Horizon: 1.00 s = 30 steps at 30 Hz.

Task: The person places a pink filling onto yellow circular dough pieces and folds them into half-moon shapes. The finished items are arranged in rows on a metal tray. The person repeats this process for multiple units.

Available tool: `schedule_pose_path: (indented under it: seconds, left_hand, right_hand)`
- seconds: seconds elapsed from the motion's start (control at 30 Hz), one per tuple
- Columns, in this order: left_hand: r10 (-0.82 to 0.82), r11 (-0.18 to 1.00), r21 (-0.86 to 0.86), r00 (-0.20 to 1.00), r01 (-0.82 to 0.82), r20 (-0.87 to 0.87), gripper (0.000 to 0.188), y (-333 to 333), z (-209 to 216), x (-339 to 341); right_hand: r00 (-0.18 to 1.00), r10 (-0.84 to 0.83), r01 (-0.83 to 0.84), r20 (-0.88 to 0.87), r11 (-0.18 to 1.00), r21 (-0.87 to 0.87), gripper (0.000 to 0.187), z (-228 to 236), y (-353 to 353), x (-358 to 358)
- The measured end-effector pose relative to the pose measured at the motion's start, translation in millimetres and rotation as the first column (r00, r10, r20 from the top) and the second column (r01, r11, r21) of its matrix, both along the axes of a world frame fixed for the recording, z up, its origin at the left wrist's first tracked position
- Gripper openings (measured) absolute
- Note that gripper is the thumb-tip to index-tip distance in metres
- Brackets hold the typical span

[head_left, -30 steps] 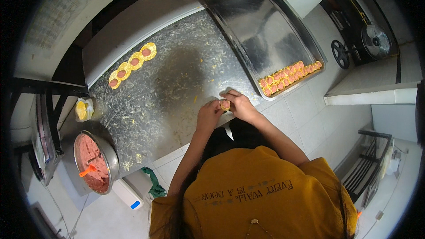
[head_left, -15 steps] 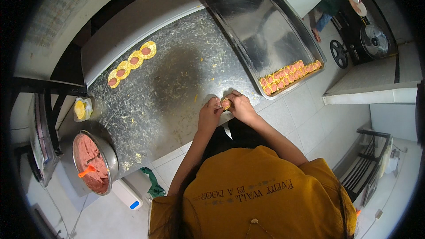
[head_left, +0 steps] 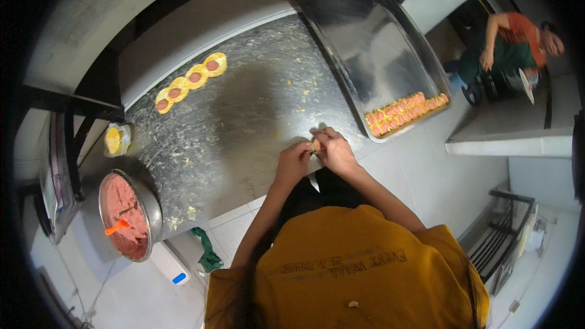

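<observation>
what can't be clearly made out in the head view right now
All in the head view:
- small yellow-and-pink dumpling: partly covered by bare left hand and bare right hand
- round steel bowl: bottom hidden under pink paste
- mustard-coloured shirt: dark lettering blurred

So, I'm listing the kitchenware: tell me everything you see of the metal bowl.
The bowl is round and silvery, apparently metal, with a thin rim. Pink paste fills much of it; an orange utensil lies against the paste. It stands by the near left corner of the worktop. The fisheye view makes its tilt uncertain, and its support is hidden. Neither the left hand nor the right hand touches it.
</observation>
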<state>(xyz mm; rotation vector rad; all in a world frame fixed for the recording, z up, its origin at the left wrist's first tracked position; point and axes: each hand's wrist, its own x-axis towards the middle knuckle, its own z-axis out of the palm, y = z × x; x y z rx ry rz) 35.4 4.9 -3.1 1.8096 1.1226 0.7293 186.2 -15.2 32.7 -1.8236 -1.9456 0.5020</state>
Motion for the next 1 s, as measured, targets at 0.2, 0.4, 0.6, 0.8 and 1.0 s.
schedule_pose_path:
  seconds: [0.2, 0.4, 0.6, 0.8, 1.0]
  left_hand:
    - [0.303, 0.950, 0.084, 0.953, -0.301, -0.023, 0.016, 32.4, -3.8, -59.8]
    - [0.843, 0.527, 0.353, 0.528, -0.773, -0.102, 0.012, 128.5, -7.1, -221.5]
    - [0.896, 0.407, 0.364, 0.289, -0.838, -0.338, 0.021, 197.6, -3.6, -274.2]
    - [0.811, 0.492, 0.318, 0.293, -0.811, -0.506, 0.042, 230.8, -19.2, -285.2]
    - [0.848, 0.506, -0.467, 0.317, -0.726, 0.426, 0.030, 205.5, -22.9, -300.7]
  right_hand:
    - [0.993, 0.116, -0.116, 0.001, 0.992, -0.044, 0.038, -14.2, 1.3, -1.2]
    - [0.987, 0.060, -0.054, 0.149, 0.998, -0.043, 0.041, -3.4, -2.8, -19.9]
    - [0.978, 0.064, -0.055, 0.199, 0.997, -0.055, 0.042, -4.1, -2.2, -26.6]
    - [0.981, -0.101, 0.094, -0.165, 0.994, -0.051, 0.027, 12.2, 0.3, -3.1]
    - [0.903, -0.314, 0.335, -0.293, 0.942, 0.023, 0.023, 40.9, 21.8, 142.3]
